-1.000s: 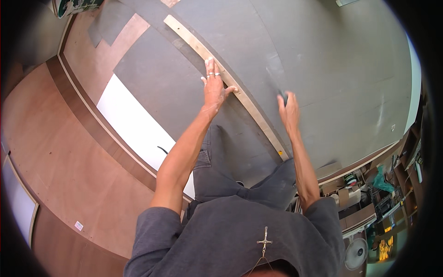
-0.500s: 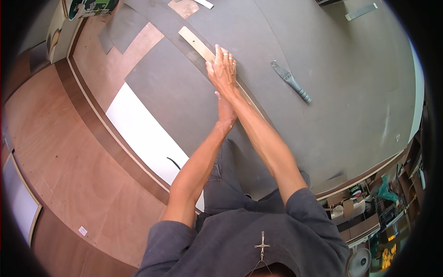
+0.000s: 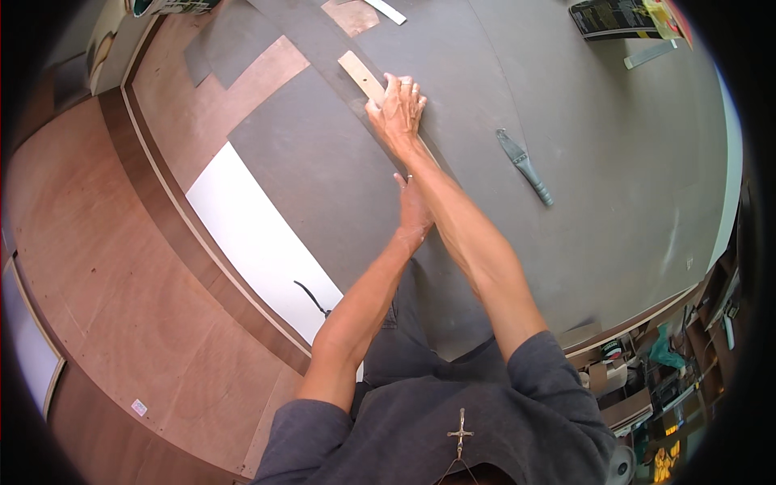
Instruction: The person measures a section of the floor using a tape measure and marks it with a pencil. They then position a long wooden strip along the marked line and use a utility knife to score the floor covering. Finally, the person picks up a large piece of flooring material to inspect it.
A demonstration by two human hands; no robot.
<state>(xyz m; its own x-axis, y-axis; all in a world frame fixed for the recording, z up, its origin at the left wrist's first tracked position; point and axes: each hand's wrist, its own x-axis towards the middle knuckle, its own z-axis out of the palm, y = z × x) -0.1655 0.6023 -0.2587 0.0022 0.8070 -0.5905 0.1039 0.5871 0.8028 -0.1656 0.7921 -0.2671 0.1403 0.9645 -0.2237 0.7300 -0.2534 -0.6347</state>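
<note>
A pale wooden strip [image 3: 354, 69] with a dark hole lies diagonally on grey sheeting [image 3: 614, 194]. My right hand [image 3: 398, 113] grips the strip near its far end, fingers bent over it. My left hand [image 3: 414, 212] is lower on the strip, mostly hidden under my right forearm, its thumb stretched out. To the right, a grey-handled flat-bladed tool [image 3: 525, 166] lies on the sheeting.
A white panel [image 3: 250, 218] and reddish plywood [image 3: 129, 267] are at the left. At the top are a dark container [image 3: 610, 20], a short metal strip [image 3: 648, 55] and a white piece [image 3: 388, 11]. Cluttered tools and boards [image 3: 638, 372] fill the lower right.
My right hand has let go of the bladed tool, moved left and up, crossing over my left hand, and taken hold of the wooden strip.
</note>
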